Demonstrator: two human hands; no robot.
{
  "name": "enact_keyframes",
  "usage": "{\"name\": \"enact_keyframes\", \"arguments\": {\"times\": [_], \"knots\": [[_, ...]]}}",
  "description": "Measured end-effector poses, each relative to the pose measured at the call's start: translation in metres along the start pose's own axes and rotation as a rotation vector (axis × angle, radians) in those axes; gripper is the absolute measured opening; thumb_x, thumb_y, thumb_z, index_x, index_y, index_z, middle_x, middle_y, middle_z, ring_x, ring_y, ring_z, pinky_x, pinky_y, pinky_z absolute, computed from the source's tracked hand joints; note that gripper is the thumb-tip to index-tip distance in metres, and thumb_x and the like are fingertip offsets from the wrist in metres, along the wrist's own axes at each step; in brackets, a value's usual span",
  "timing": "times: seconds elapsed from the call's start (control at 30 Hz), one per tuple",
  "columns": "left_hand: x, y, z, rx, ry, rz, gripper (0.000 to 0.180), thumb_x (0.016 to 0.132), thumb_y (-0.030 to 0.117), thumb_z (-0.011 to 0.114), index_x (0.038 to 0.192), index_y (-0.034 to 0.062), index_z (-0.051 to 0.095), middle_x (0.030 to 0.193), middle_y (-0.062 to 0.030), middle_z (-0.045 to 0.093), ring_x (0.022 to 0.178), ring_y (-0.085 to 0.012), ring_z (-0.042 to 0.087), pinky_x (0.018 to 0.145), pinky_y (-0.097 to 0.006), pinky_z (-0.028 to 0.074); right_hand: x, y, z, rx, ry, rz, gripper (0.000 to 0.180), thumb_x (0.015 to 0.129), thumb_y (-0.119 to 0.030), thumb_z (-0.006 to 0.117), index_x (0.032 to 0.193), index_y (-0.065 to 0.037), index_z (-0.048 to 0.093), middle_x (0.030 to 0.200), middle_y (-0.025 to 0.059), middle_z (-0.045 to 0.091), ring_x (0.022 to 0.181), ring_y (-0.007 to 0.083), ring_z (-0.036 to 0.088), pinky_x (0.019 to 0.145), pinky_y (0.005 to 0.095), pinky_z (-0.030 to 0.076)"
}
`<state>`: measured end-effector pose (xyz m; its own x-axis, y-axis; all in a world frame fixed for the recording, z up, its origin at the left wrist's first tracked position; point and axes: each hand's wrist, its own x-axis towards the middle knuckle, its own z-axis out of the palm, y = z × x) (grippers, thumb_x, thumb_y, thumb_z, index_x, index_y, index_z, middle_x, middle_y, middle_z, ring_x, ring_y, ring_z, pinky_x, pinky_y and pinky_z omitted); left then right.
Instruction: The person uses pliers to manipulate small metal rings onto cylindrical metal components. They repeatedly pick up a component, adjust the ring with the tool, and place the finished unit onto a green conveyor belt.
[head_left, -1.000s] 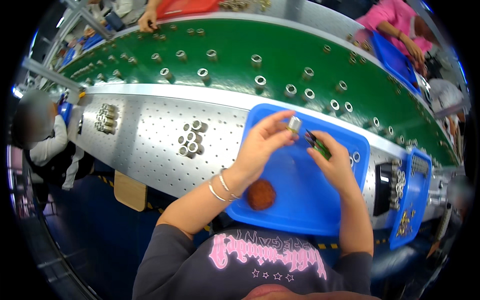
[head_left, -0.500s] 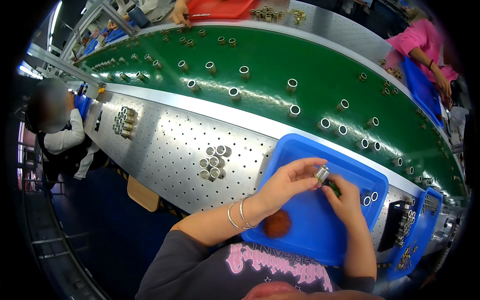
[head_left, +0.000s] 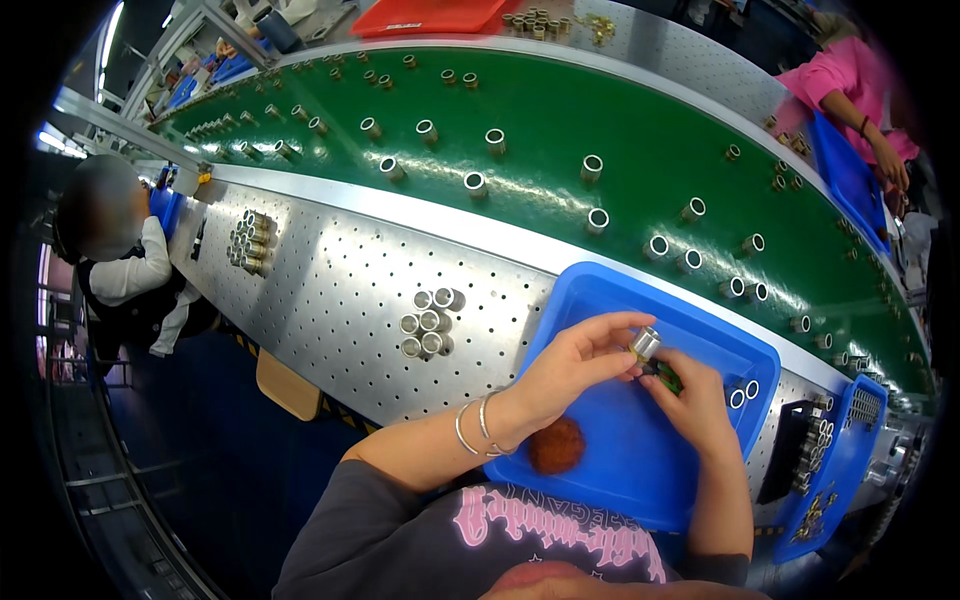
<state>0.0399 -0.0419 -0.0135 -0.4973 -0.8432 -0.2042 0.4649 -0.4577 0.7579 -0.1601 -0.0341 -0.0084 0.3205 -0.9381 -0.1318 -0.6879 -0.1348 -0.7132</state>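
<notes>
My left hand (head_left: 585, 362) pinches a short silvery metal sleeve (head_left: 646, 343) between thumb and fingers, tilted, over the blue tray (head_left: 640, 480). Close against the sleeve's lower end, my right hand (head_left: 690, 398) grips a small green and black tool (head_left: 668, 377); its tip is hidden by the fingers. A reddish-brown fuzzy ball (head_left: 556, 446) lies in the tray, below my left wrist. Two metal rings (head_left: 737, 398) or sleeve ends show at the tray's right side, beyond my right hand.
Beyond the tray runs a green conveyor belt (head_left: 540, 200) carrying scattered metal sleeves. Several sleeves (head_left: 431, 320) stand grouped on the perforated metal table (head_left: 340, 290). At right is another blue tray (head_left: 810, 540) with small brass-coloured parts. Co-workers sit at left (head_left: 120, 285) and far right (head_left: 850, 90).
Sleeves on the belt have shifted slightly right. A co-worker's hand by the red tray across the belt has gone out of view. My hands keep nearly the same pose.
</notes>
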Motion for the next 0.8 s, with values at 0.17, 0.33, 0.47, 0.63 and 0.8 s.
{"name": "enact_keyframes", "arguments": {"times": [0.17,0.33,0.47,0.63,0.8], "knots": [[-0.0006,0.0001,0.0000,0.002,0.001,-0.001,0.041,0.087,0.007,0.053,0.127,0.0050,0.046,0.103,-0.0034,0.055,0.091,-0.0126,0.054,0.085,-0.027,0.044,0.0002,0.0015,-0.0004,-0.016,0.006,-0.027,0.029,0.074,-0.018,0.068,0.099,-0.006,0.060,0.083,0.0146,0.064,0.073,0.0321,0.062,0.063,0.0358,0.048],[-0.0005,-0.0005,-0.0007,0.014,-0.005,0.001,0.041,0.087,0.007,0.053,0.127,0.0051,0.046,0.103,-0.0032,0.055,0.091,-0.0125,0.054,0.085,-0.027,0.044,-0.0008,0.0014,0.0007,-0.007,0.011,-0.021,0.029,0.074,-0.019,0.068,0.099,-0.007,0.060,0.083,0.0146,0.064,0.073,0.0323,0.062,0.063,0.0363,0.048],[-0.0015,-0.0014,-0.0004,0.007,-0.002,-0.003,0.041,0.087,0.007,0.053,0.126,0.0053,0.046,0.104,-0.0032,0.054,0.091,-0.0126,0.054,0.085,-0.027,0.044,-0.0008,0.0007,0.0006,-0.026,0.011,-0.019,0.029,0.074,-0.019,0.068,0.099,-0.007,0.060,0.084,0.0143,0.064,0.074,0.0322,0.062,0.063,0.0365,0.048],[-0.0008,0.0008,0.0008,0.004,-0.004,-0.005,0.040,0.086,0.007,0.053,0.126,0.0055,0.046,0.103,-0.0034,0.054,0.090,-0.0130,0.054,0.085,-0.027,0.044,-0.0004,0.0013,-0.0009,-0.043,0.009,-0.036,0.029,0.074,-0.018,0.068,0.099,-0.007,0.060,0.084,0.0144,0.064,0.073,0.0325,0.062,0.063,0.0364,0.048],[-0.0021,0.0021,0.0022,0.004,0.006,-0.010,0.040,0.086,0.007,0.053,0.126,0.0055,0.047,0.103,-0.0033,0.054,0.090,-0.0130,0.054,0.085,-0.027,0.044,-0.0005,-0.0011,-0.0013,-0.018,0.012,-0.021,0.028,0.074,-0.018,0.068,0.099,-0.006,0.060,0.084,0.0148,0.064,0.074,0.0329,0.062,0.063,0.0365,0.048]]}}
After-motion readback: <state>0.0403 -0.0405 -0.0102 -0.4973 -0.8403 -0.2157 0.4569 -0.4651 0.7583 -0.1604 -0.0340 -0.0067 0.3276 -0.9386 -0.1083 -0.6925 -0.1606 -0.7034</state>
